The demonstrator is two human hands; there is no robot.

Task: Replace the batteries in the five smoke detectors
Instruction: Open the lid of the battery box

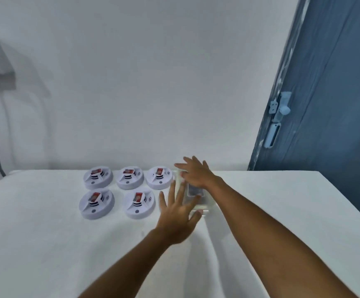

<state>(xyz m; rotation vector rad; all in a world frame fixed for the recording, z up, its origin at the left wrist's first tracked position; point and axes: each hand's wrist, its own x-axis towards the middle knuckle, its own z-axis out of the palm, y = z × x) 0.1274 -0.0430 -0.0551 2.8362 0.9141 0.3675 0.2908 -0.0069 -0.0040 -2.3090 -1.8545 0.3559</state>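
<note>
Five detectors [118, 191] on table [45, 244], left of clear box [204, 203]. Left hand [178, 218] spread flat at box; right hand [194, 172] splayed over it, grip indeterminate

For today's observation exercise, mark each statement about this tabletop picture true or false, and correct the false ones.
1. Five smoke detectors lie on the table. True.
2. They form a single row. False: three behind, two in front.
3. Both hands reach to a clear container right of the detectors. True.
4. The left hand holds a detector. False: it holds none.
5. The right hand rests flat on the wall. False: it is over the container.
</note>
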